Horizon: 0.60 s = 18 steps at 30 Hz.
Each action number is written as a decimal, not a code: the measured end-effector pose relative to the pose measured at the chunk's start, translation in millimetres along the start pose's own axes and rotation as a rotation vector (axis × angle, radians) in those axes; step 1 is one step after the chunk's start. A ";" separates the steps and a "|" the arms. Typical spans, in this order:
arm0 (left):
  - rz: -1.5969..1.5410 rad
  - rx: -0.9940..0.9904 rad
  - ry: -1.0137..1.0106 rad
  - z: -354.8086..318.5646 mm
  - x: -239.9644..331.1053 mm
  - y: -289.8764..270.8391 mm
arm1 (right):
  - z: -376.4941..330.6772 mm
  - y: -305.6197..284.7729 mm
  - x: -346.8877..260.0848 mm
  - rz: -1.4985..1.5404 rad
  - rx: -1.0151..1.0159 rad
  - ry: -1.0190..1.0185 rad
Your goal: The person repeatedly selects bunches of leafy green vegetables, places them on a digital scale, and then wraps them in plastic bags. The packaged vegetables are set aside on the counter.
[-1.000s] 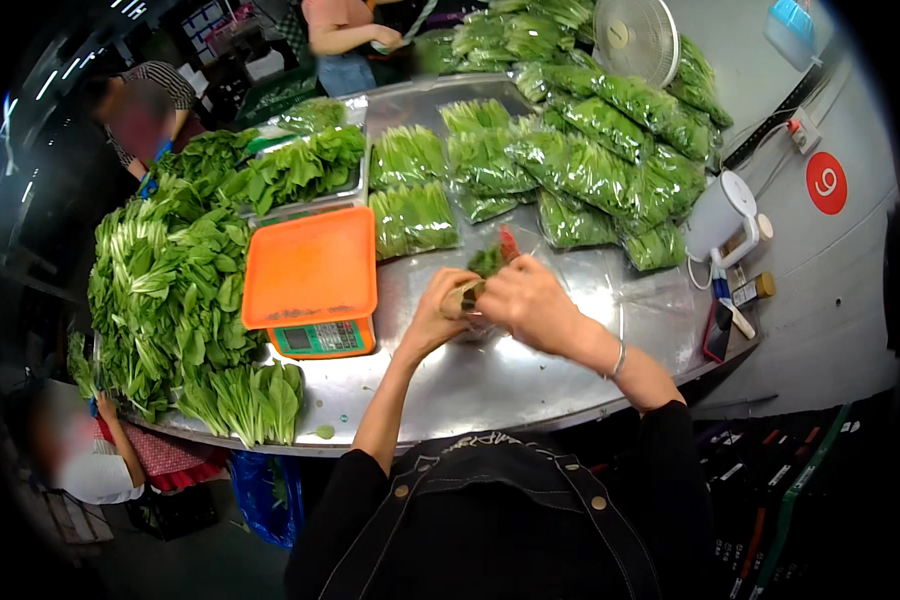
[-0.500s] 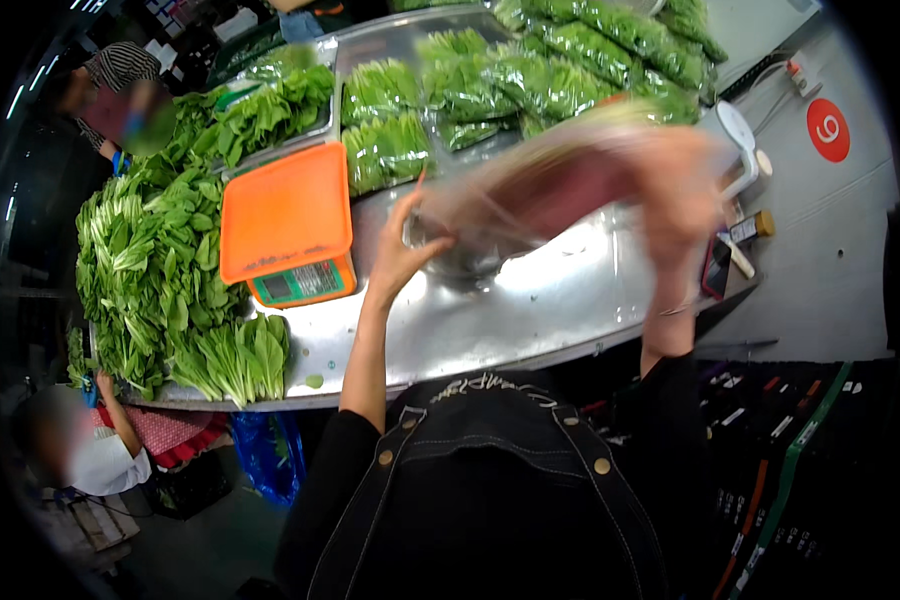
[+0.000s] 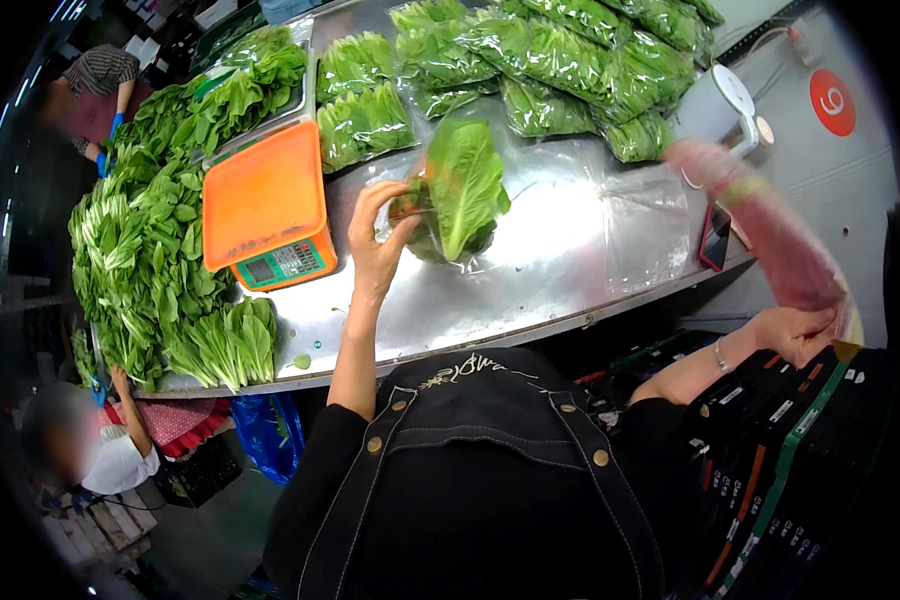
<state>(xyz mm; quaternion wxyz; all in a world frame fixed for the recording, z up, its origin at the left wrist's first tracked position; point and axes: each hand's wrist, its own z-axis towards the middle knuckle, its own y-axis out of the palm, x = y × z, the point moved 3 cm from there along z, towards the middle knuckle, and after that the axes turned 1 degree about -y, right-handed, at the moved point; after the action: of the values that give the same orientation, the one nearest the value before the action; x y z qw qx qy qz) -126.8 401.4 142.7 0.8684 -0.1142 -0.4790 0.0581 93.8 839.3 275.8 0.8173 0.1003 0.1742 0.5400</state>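
Observation:
Near the middle of the metal table, a clear plastic bag (image 3: pixel 425 240) holds leafy greens, with a broad green lettuce leaf (image 3: pixel 467 185) standing up, slightly blurred. My left hand (image 3: pixel 375 245) is closed at the bag's left side, thumb and fingers pinching its edge. Far to the right, beyond the table, my right hand (image 3: pixel 798 333) grips one end of a long, pinkish see-through piece (image 3: pixel 792 240), like a folded plastic sheet. Its far end is smeared by motion. Dark stacked crates (image 3: pixel 770 430) are just below that hand.
An orange scale (image 3: pixel 267 195) stands left of my left hand. Loose greens (image 3: pixel 145 255) are heaped at far left; bagged greens (image 3: pixel 560 60) lie along the back. A flat clear bag (image 3: pixel 650 225), a phone (image 3: pixel 715 236) and a white jug (image 3: pixel 720 105) are at right. Two people work at left.
My right hand has swung from above the table out to the right and down, taking the pinkish piece along. The lettuce leaf now shows beside my left hand, whose fingers have closed.

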 end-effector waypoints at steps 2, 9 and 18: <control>0.050 0.109 0.060 -8.2 5.1 3.6 | 1.3 10.8 -11.1 -0.061 -0.030 -0.112; 0.064 0.144 0.068 -16.3 2.3 13.8 | -144.7 47.8 -37.4 0.124 -1.523 -0.144; 0.028 0.282 -0.025 -13.7 3.8 -0.3 | -106.7 80.6 -311.0 1.491 -1.445 -0.865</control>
<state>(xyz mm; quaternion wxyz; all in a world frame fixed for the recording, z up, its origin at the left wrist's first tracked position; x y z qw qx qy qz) -113.2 400.0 138.8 0.8690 0.0027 -0.4750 0.1384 -127.3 583.3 261.0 0.1482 -0.1389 -0.5812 0.7880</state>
